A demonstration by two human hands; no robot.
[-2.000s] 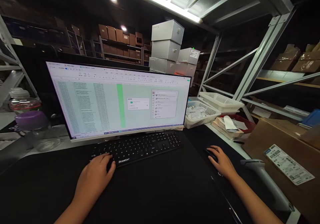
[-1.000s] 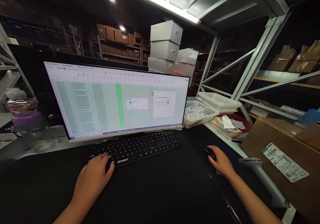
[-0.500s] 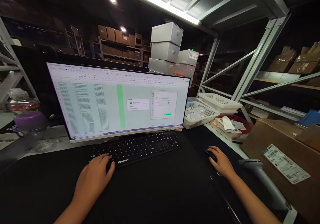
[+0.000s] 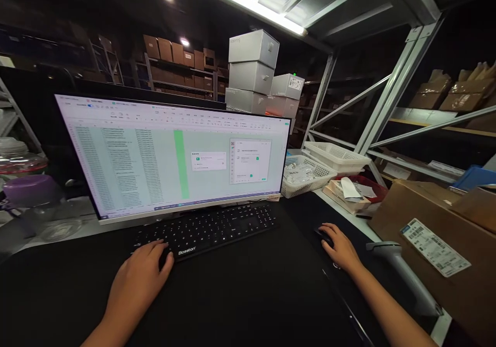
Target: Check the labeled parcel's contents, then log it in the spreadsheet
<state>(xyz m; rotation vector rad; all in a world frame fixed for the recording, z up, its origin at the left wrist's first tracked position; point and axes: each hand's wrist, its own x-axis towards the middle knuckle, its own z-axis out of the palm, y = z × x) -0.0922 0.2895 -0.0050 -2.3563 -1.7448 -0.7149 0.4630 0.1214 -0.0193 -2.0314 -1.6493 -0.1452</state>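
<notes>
My left hand (image 4: 141, 274) rests at the lower left corner of a black keyboard (image 4: 217, 232), its fingers spread over the keys and holding nothing. To the right, my right hand (image 4: 341, 249) is curved over a dark computer mouse (image 4: 324, 237), which is partly covered by the fingers. Behind the keyboard stands a monitor (image 4: 163, 166) with a spreadsheet, a green column and two small pop-up windows. The text on it is too small to read.
A grey barcode scanner (image 4: 403, 272) lies right of my right forearm, beside a labelled cardboard box (image 4: 445, 218). White plastic baskets (image 4: 310, 182) stand behind. A purple-lidded container (image 4: 33, 192) is at far left. Grey boxes (image 4: 253, 52) are stacked behind the monitor.
The view has turned slightly right. In the right pop-up window, a line with a green icon now shows near the bottom, and the wide green bar is gone. Both hands keep their places.
</notes>
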